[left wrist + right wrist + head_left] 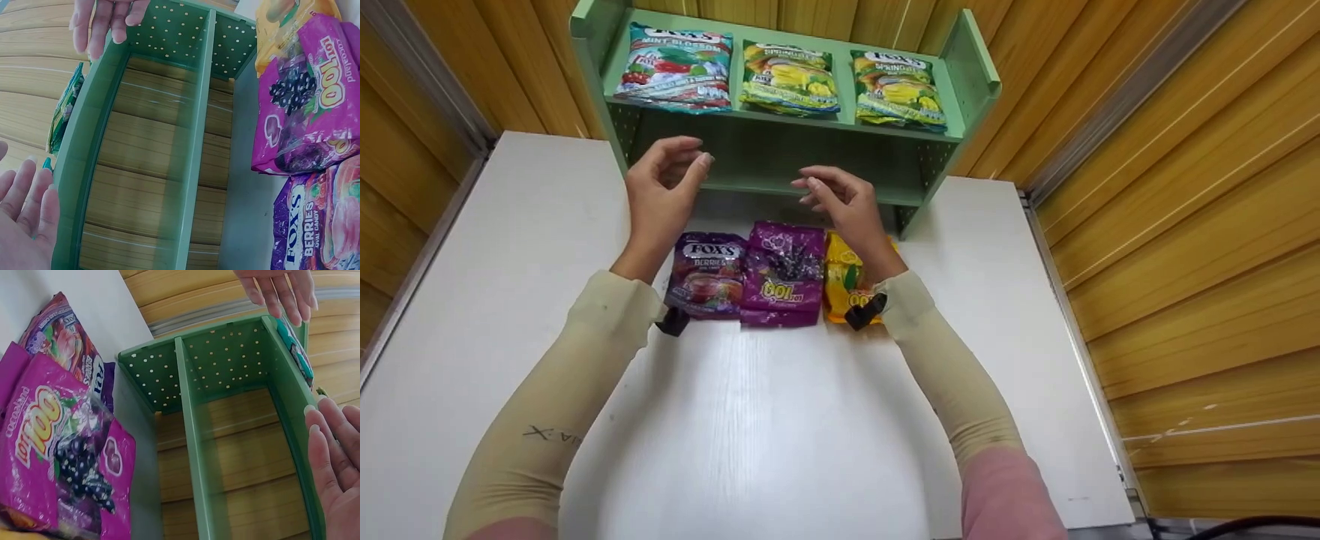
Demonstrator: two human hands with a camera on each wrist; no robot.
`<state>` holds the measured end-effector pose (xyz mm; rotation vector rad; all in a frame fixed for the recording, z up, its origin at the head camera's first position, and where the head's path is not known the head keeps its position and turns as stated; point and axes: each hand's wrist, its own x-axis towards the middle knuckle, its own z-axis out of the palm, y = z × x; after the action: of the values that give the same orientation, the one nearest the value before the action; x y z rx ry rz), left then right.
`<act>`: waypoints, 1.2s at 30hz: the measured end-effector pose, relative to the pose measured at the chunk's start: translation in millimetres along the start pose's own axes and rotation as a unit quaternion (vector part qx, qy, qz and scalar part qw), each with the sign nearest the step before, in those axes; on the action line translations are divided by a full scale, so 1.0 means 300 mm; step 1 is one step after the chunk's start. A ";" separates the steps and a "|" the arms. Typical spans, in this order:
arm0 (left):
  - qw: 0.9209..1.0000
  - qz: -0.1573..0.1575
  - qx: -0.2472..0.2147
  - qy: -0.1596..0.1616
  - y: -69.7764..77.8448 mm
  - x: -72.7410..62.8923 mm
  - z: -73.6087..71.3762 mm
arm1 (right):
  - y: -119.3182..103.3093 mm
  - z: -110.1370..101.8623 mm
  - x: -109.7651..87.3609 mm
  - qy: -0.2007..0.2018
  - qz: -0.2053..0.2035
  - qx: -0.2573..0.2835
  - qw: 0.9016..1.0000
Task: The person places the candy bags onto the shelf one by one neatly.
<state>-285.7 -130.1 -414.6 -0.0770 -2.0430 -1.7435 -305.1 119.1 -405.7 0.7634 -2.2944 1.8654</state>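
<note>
My left hand (660,184) hovers before the left part of the green shelf (840,124), fingers loosely bent and holding nothing. To its right my right hand (851,206) hangs in the air, also empty, its fingers relaxed. A teal Mint Blossom candy bag (675,71) lies on the upper shelf at left. Beside it are two green-and-yellow candy bags (789,79). On the table below the hands lie a dark purple Berries candy bag (709,274), a magenta Lot 100 candy bag (782,277) and a yellow candy bag (840,277), the last partly hidden by my right wrist.
The shelf's lower board (810,187) carries no bags in view, and its side panel (230,354) has rows of small holes. A white table (780,435) spreads beneath. Wood-patterned walls (1207,247) stand behind and to both sides.
</note>
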 end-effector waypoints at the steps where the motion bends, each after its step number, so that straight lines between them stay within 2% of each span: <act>1: 1.000 -0.001 0.001 0.000 -0.002 -0.002 0.002 | 0.003 -0.006 -0.005 0.000 0.001 -0.001 1.000; 10: 1.000 -0.010 0.006 -0.012 -0.025 -0.021 0.030 | 0.047 -0.068 -0.057 0.020 0.025 0.002 0.999; 19: 1.000 -0.015 -0.007 -0.027 -0.054 -0.045 0.059 | 0.079 -0.120 -0.089 0.032 0.049 0.007 0.998; 28: 0.999 -0.015 -0.010 -0.033 -0.088 -0.064 0.090 | 0.117 -0.175 -0.126 0.040 0.077 -0.014 0.996; 36: 0.998 -0.031 -0.017 -0.050 -0.104 -0.082 0.114 | 0.141 -0.202 -0.153 0.051 0.087 -0.016 0.995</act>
<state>-284.1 -97.9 -455.7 -0.1151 -2.1085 -1.8463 -297.6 196.2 -445.3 0.4644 -2.3876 1.8837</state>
